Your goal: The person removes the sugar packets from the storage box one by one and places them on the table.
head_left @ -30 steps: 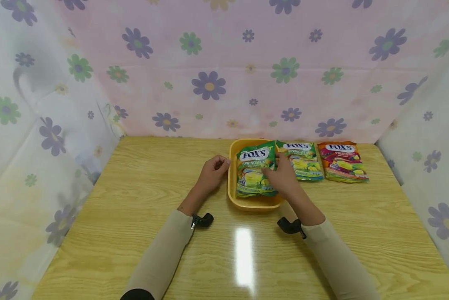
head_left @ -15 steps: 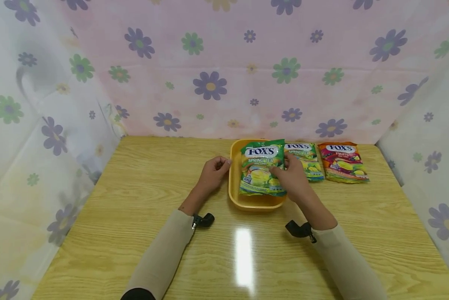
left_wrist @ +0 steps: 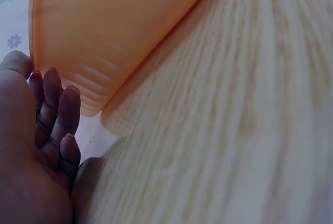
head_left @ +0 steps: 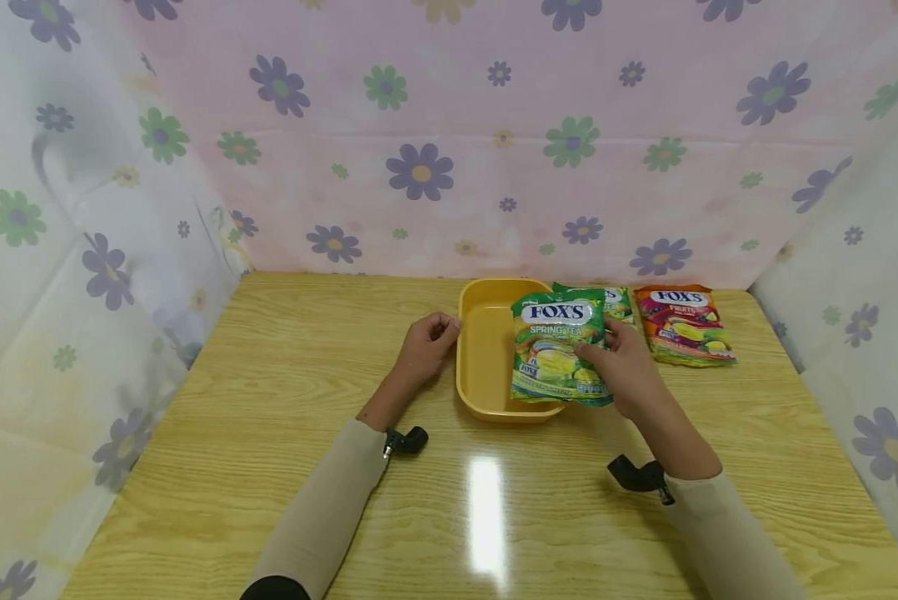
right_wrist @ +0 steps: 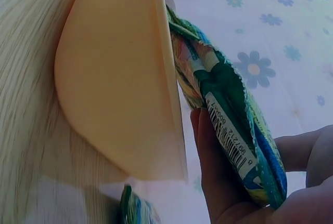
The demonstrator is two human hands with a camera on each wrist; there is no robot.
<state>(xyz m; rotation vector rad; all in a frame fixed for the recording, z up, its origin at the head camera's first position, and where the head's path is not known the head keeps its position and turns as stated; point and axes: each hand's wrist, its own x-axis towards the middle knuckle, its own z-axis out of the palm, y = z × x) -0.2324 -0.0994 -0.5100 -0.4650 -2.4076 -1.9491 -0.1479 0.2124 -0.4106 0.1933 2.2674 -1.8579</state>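
A green bag of Fox's Spring Tea candy point(head_left: 556, 346) is gripped at its right side by my right hand point(head_left: 629, 367), thumb on the printed front. The bag hangs over the right part of a yellow plastic basin point(head_left: 486, 358). From the right wrist view, the bag's barcoded back point(right_wrist: 229, 125) shows above the basin rim, fingers behind it. My left hand point(head_left: 425, 346) pinches the basin's left rim between thumb and curled fingers; the left wrist view puts the fingertips point(left_wrist: 70, 91) right at the basin wall point(left_wrist: 119, 21).
Right of the basin lies a second green Spring Tea bag point(head_left: 620, 302), partly covered by the held one. Beside it is a red Fox's Fruits bag point(head_left: 685, 327). The wooden table point(head_left: 306, 375) ends at a flowered cloth backdrop point(head_left: 486, 167).
My right hand has lifted the green candy bag from inside the basin and carried it rightward, uncovering the basin floor. My left hand has stayed at the rim.
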